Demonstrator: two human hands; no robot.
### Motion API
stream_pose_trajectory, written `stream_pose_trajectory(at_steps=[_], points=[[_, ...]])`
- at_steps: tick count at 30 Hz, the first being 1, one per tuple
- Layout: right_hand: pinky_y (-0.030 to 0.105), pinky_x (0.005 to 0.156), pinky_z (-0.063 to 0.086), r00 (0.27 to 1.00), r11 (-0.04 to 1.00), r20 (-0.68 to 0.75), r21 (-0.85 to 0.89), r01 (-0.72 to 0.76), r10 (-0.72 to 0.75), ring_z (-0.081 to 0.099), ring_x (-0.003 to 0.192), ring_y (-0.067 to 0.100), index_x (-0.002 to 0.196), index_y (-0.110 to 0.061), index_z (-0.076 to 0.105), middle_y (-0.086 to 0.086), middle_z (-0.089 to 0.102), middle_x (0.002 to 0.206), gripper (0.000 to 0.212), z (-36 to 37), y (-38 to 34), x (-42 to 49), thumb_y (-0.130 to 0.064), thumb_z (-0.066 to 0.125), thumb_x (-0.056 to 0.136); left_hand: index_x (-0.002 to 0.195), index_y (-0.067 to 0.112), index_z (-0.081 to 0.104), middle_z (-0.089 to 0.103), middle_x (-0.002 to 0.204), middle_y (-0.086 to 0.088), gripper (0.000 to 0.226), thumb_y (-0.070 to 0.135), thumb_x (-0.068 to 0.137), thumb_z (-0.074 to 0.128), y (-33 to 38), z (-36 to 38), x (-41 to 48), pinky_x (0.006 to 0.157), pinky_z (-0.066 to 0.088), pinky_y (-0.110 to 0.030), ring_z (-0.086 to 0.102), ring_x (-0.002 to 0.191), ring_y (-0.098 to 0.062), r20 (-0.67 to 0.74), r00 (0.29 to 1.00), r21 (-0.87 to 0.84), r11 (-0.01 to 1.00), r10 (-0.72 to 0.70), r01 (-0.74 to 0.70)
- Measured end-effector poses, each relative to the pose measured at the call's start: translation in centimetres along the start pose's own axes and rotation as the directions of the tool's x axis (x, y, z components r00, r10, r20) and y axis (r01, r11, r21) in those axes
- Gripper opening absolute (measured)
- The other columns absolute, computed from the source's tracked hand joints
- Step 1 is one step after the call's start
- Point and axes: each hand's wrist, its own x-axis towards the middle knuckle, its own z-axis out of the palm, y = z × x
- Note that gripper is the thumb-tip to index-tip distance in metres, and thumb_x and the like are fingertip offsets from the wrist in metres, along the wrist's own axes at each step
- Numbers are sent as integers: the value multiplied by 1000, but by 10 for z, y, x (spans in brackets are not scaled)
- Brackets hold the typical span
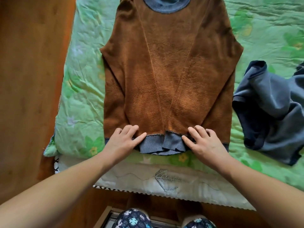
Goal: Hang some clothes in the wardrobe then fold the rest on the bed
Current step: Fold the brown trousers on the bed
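Observation:
A brown fleece sweater with a blue ribbed collar and cuffs lies flat on the bed, both sleeves folded in over its front. The blue cuffs meet at the near hem. My left hand lies on the hem's left part, fingers spread on the fabric and thumb at the cuff. On the right part of the hem rests my right hand, fingers slightly bent at the other cuff. Whether either hand pinches the cloth is unclear.
A crumpled grey-blue garment with dark trim lies on the bed to the right. Wooden furniture runs along the bed's left side. The white mattress edge faces me, with my patterned trouser legs below it.

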Motion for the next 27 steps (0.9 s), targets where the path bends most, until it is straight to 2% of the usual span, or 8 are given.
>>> stream_pose_trajectory(at_steps=[2,7,11,15,18,20,25,27], points=[[41,62,44,1000,1000,-17,-9,18,-18,56,100,37,108,-11,64,14,59,113,28,-4,-2,4,-8,56,81,129,29,56,56,111,-5,48,7,86,57,1,-9,4,58,47,-35,59,87,-27,12,999,-143,988,-49,51],[31,37,29,995,994,99,109,-34,23,55,71,27,92,-19,53,3,51,93,32,-65,21,26,-7,75,72,123,40,59,52,121,11,40,16,90,60,-32,-64,29,68,45,-30,55,108,-14,191,977,-313,938,-93,151],[39,48,35,992,1000,127,24,-6,3,62,67,33,118,-19,44,4,43,110,26,-156,88,85,-13,50,94,113,30,64,61,109,3,43,5,79,55,-93,-142,99,66,49,-36,65,97,-27,80,991,-113,987,-108,116],[37,57,44,988,968,-7,-201,-151,153,65,86,34,130,-19,43,9,48,113,36,-216,174,165,-11,46,96,125,28,54,62,114,-2,40,11,89,50,-155,-208,191,93,42,-45,58,110,-30,-53,961,223,935,-270,275],[50,94,43,932,870,-47,-342,-354,361,50,118,37,131,-15,47,16,48,127,38,-221,188,208,-11,42,94,147,22,35,45,140,-14,61,8,91,52,-174,-214,241,108,30,-56,37,133,-37,-99,874,332,812,-477,481],[56,108,32,966,902,-54,-349,-255,253,44,122,36,125,-14,54,15,51,126,36,-200,172,216,-13,40,92,153,21,25,31,153,-16,67,10,93,51,-157,-196,250,114,22,-56,23,144,-36,-100,905,262,866,-414,425],[42,78,42,973,992,199,-79,-103,117,51,112,32,140,-24,49,10,52,129,79,-109,112,159,-74,56,79,158,38,-7,-1,168,-9,95,73,87,46,-95,-97,182,118,13,-63,1,154,-28,210,966,2,988,-152,155],[42,71,42,977,988,170,-108,-111,128,52,103,35,145,-22,48,14,54,127,70,-84,108,145,-51,64,82,156,39,-14,-16,166,-8,95,55,91,54,-93,-66,160,116,7,-68,-10,154,-28,225,960,57,986,-163,154]])
